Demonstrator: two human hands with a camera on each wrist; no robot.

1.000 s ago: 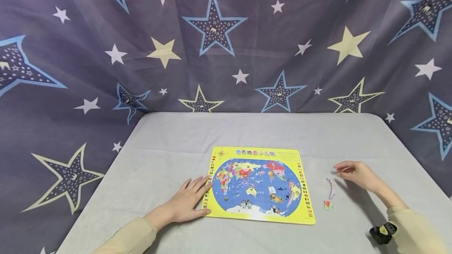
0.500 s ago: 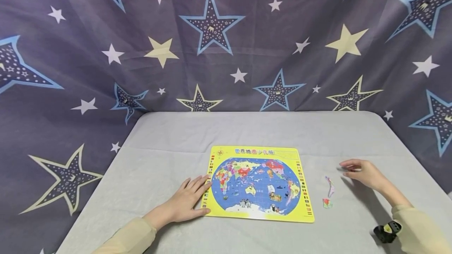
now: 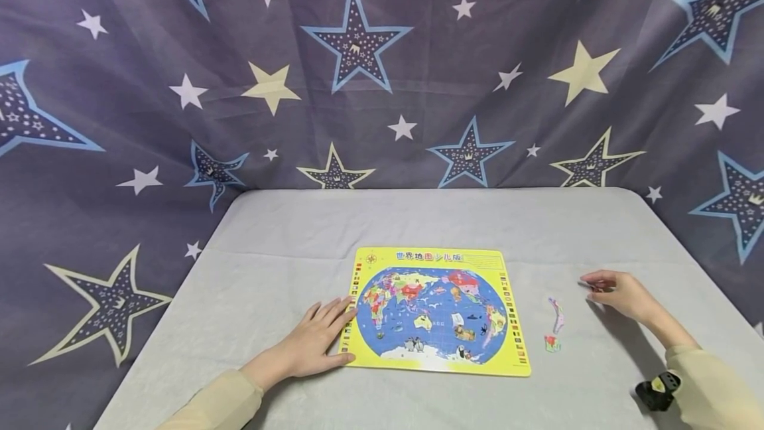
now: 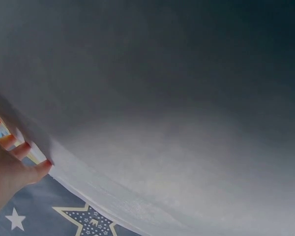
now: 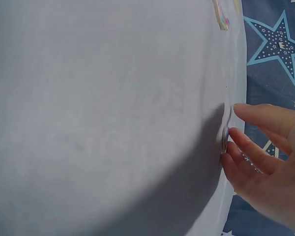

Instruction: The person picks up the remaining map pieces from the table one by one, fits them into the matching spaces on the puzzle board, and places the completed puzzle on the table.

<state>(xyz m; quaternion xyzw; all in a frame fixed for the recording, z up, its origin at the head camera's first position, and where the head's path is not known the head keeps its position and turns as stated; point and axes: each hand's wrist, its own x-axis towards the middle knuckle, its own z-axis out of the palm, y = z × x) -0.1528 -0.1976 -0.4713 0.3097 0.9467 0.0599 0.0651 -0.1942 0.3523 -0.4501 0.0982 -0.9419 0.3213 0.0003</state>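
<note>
In the head view, a yellow-bordered world map puzzle board lies on the table with animals and coloured countries on its blue oval. My left hand rests on its left edge, fingers spread over the border; the left wrist view shows only part of that hand. To the right of the board, my right hand pinches a thin small puzzle piece at its fingertips, low over the table; its printed face is mostly hidden. Between board and right hand lie a long curved pink-purple piece and a small red-and-green piece.
Grey cloth covers the table. A purple curtain printed with stars hangs behind it and along both sides. Near the front right, a black device sits at the right sleeve.
The right hand has shifted slightly to the right, away from the two loose pieces, and a bit of the piece now shows past its fingertips. The left hand keeps its place on the board.
</note>
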